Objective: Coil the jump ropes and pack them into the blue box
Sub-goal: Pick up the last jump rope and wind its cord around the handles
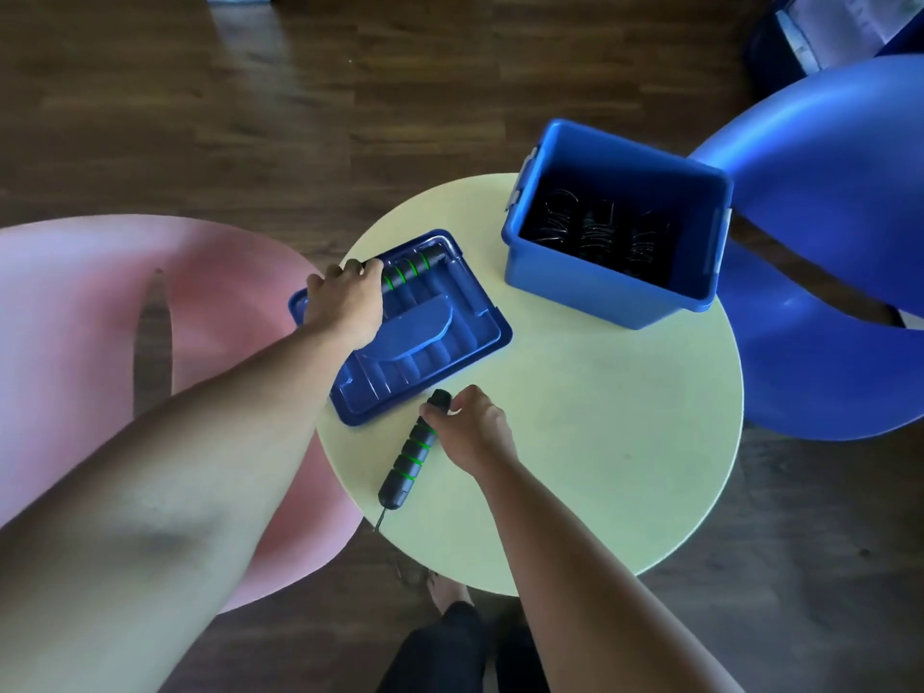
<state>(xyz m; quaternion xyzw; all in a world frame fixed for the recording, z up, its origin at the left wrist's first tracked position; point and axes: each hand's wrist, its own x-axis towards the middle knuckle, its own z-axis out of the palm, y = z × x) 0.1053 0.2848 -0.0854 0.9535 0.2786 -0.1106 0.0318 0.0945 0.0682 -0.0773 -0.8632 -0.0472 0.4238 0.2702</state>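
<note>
The left grip (350, 297) is closed round one end of a black, green-ringed handle (412, 272) lying on the blue lid (450, 342). The right grip (467, 427) pinches the top end of the matching handle (407, 460), which lies flat on the desk (600, 442) just beside the lid. A short dark cord stub leaves this handle's lower end (the rest of the rope cannot be made out). Further out, the blue box (615, 287) stands open on the desk's far right, with dark coiled ropes already inside. I judge most of the packing done: this rope is not yet coiled or boxed, and the lid is still off.
</note>
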